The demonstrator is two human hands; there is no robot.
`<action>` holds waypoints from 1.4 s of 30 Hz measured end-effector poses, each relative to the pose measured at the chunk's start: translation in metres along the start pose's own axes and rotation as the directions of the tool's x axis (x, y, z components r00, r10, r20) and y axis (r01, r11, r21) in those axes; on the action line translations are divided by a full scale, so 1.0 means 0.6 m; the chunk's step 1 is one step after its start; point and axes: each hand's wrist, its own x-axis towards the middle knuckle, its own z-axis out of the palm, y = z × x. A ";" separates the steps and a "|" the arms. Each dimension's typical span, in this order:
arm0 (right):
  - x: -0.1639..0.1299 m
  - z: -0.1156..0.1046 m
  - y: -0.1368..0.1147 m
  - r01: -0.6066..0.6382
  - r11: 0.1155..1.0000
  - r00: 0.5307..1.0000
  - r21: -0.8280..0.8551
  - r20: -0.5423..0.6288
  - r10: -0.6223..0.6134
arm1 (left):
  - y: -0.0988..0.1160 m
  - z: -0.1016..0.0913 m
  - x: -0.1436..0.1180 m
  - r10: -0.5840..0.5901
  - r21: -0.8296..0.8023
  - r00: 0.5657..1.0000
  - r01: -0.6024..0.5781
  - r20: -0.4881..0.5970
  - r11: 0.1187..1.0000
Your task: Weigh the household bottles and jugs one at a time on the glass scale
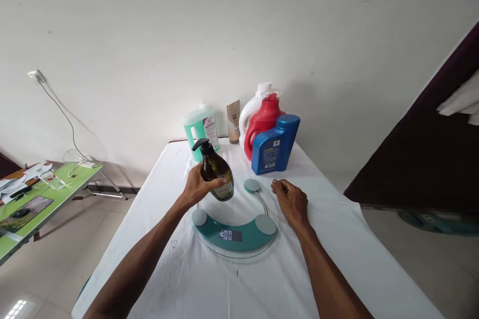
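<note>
— Where is our bottle point(217, 172)?
— Our left hand point(198, 184) grips it, tilted, above the scale point(235, 219). Fingers hide its label.
— Our right hand point(290, 199)?
— Flat, open on the table point(337, 239) beside the scale's edge, room all around.

A: Where is there open room on the white cloth-covered table point(337, 254)?

B: At six o'clock from the round glass scale with teal base point(235, 219), bare cloth runs to the near edge. At three o'clock, past the right hand point(292, 202) resting flat just beside the scale's rim, the cloth is open too.

A: And what blocks the way?

B: At twelve o'clock, a row stands near the wall: a mint green jug point(201, 129), a beige tube point(233, 121), a white jug point(251, 109), a red jug point(264, 122), and a blue rectangular bottle point(274, 145) nearest the scale. The left hand point(199, 185) with a dark amber pump bottle point(216, 172) occupies the space above the scale's ten o'clock edge.
</note>
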 end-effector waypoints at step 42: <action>0.012 0.011 0.012 -0.002 0.994 1.000 -0.113 -0.006 0.002 | -0.242 -0.095 0.017 -0.100 -0.050 0.896 0.087 -0.433 0.995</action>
